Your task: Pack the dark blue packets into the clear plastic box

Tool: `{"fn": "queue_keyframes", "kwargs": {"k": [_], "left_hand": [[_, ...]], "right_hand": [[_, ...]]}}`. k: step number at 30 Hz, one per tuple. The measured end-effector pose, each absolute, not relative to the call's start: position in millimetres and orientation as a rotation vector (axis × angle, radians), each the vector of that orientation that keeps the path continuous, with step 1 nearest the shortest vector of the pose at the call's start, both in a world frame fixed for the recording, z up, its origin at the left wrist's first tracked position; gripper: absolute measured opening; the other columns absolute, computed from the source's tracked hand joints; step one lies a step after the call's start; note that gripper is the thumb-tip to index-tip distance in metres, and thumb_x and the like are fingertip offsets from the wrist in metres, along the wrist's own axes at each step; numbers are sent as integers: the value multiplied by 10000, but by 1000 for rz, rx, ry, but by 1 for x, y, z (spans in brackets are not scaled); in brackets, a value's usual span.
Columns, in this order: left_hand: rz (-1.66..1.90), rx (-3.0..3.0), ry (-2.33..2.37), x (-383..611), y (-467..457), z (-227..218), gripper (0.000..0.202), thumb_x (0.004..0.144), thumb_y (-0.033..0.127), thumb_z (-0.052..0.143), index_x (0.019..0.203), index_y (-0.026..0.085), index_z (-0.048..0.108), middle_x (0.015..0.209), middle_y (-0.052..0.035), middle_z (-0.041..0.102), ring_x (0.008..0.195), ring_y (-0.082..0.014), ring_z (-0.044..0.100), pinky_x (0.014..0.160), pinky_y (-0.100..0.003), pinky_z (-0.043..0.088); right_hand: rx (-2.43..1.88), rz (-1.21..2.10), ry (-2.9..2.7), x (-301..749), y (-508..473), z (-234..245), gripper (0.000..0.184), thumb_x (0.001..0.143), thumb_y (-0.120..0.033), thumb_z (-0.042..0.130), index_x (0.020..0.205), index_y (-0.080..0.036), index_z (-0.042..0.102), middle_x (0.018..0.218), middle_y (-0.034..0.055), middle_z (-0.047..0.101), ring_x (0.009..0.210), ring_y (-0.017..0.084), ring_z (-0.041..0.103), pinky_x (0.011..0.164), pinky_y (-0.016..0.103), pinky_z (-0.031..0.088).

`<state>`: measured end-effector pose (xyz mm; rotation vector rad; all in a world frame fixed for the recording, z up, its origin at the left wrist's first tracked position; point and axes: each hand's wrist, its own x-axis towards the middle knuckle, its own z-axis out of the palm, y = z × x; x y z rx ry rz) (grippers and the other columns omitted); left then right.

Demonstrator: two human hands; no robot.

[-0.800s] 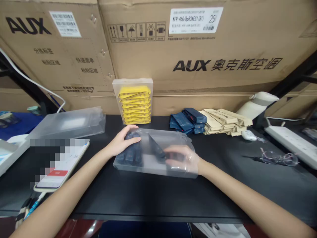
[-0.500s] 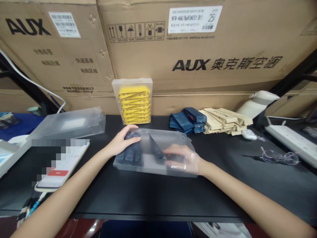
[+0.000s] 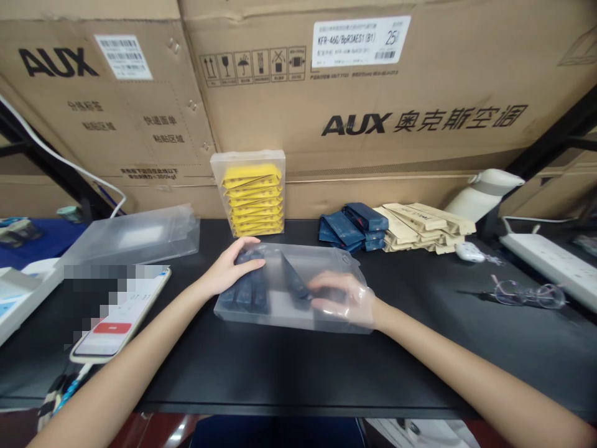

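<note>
A frosted clear plastic box (image 3: pixel 289 320) lies on the black desk in front of me. Its left end holds several dark blue packets (image 3: pixel 247 292) side by side. My left hand (image 3: pixel 236 267) grips that end, thumb on top and fingers over the far edge. Through the open right end, my right hand (image 3: pixel 340 292) reaches inside, seen blurred through the plastic. Its fingers pinch one dark blue packet (image 3: pixel 293 277), which stands tilted, apart from the row. Behind the box, a similar clear box (image 3: pixel 282 193) stands upright, filled with yellow packets (image 3: pixel 254 199).
Blue packets (image 3: pixel 352 227) and cream packets (image 3: pixel 420 227) are piled at the back, near a white bottle (image 3: pixel 485 196). Glasses (image 3: pixel 529 294) and a power strip (image 3: pixel 555 264) lie right. Another clear box (image 3: pixel 140 236) and a phone (image 3: pixel 116 326) lie left. Large cartons (image 3: pixel 373 149) stand behind.
The view has shifted slightly. Both hands, the box and the pinched packet stay nearly where they were.
</note>
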<state>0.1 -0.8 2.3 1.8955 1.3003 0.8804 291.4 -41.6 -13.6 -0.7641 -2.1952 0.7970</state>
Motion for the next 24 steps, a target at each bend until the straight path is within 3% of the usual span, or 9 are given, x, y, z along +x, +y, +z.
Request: {"fn": "queue_keyframes", "kwargs": {"k": [5, 11, 15, 19, 24], "left_hand": [[885, 1898, 1272, 1, -2, 3, 461, 780, 460, 667, 1165, 234, 549, 1252, -64, 593, 1226, -264, 522, 1097, -424, 349], [882, 1882, 1222, 11, -8, 4, 422, 793, 440, 652, 1151, 232, 568, 1196, -49, 619, 1170, -252, 553, 1067, -405, 380], [906, 1869, 1201, 19, -13, 3, 399, 798, 419, 646, 1143, 229, 578, 1180, -47, 616, 1156, -249, 552, 1053, -391, 383], [928, 1840, 1205, 25, -16, 2, 387, 799, 387, 636, 1138, 210, 579, 1176, -61, 615, 1153, -250, 548, 1045, -385, 387], [932, 1842, 1194, 27, -18, 1, 352, 824, 349, 586, 1151, 219, 575, 1200, -60, 600, 1190, -245, 521, 1078, -387, 351]], "right_hand": [[-904, 1138, -2119, 290, -49, -5, 308, 850, -404, 647, 1048, -172, 694, 965, 83, 741, 883, 213, 698, 757, 338, 566], [-783, 1709, -1968, 284, -58, 0, 452, 918, -398, 567, 1332, -219, 552, 1184, 88, 697, 1096, 225, 648, 797, 313, 568], [-732, 1708, -1927, 281, -62, -5, 481, 936, -388, 548, 1393, -246, 491, 1180, 76, 686, 1107, 195, 633, 923, 331, 525], [-744, 1753, -1898, 278, -63, -6, 468, 949, -421, 510, 1386, -252, 505, 1204, 75, 654, 1097, 203, 621, 808, 320, 579], [-809, 1764, -1817, 278, -60, -7, 418, 920, -433, 559, 1305, -275, 589, 1393, 57, 551, 1124, 216, 617, 732, 289, 605]]}}
